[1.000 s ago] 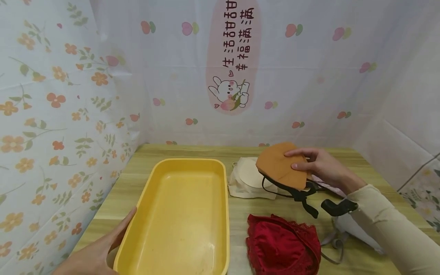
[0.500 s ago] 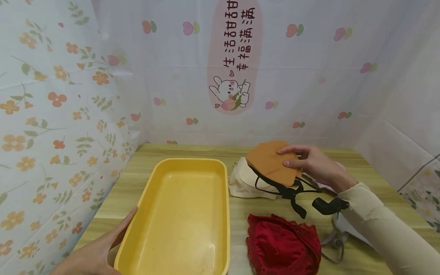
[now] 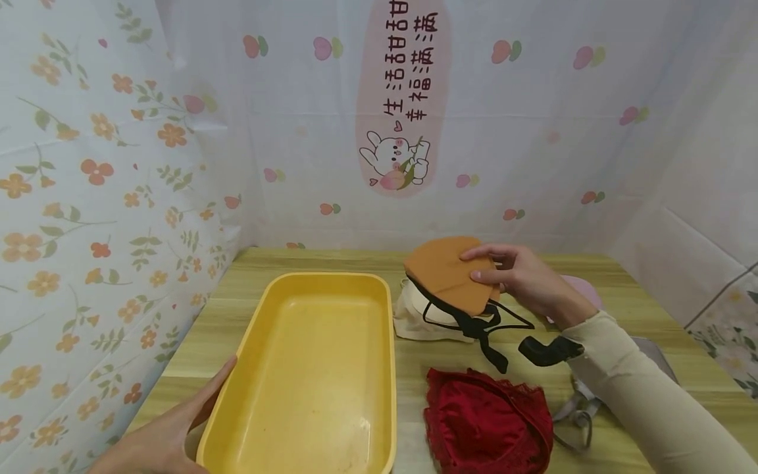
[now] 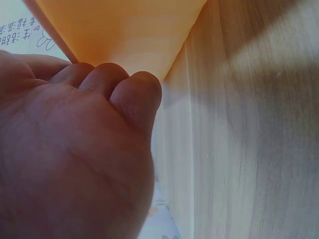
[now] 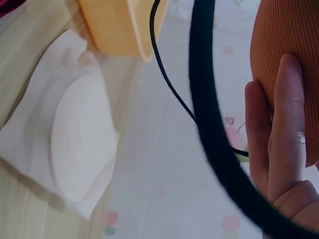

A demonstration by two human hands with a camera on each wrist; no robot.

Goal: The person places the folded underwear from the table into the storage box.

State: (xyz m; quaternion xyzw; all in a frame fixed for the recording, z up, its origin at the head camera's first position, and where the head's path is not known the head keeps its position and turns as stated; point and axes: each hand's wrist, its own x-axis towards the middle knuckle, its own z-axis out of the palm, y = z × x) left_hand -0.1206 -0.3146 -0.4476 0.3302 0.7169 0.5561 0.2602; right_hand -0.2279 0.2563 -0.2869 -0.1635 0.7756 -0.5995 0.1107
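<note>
My right hand [image 3: 521,273] pinches a folded orange bra [image 3: 444,270] with black trim and dangling black straps, raised above the table. In the right wrist view its ribbed cup [image 5: 286,35] lies between the fingers, and a black strap [image 5: 204,99] hangs in front. Beneath it, a cream bra [image 3: 414,322] lies partly covered from the head camera. My left hand [image 3: 160,434] rests along the outer left wall of a yellow tray [image 3: 391,368]; the left wrist view shows its fingers [image 4: 137,94] against that wall.
A red lace bra [image 3: 485,421] lies at the front, right of the tray. Grey fabric with straps [image 3: 577,415] and a pink piece [image 3: 583,289] lie partly behind the right arm. Printed curtains [image 3: 296,131] enclose the wooden table [image 3: 195,336].
My right hand has moved left and slightly up with the orange bra, now over the cream one. More of the pink and grey pieces shows. The left hand has stayed at the tray.
</note>
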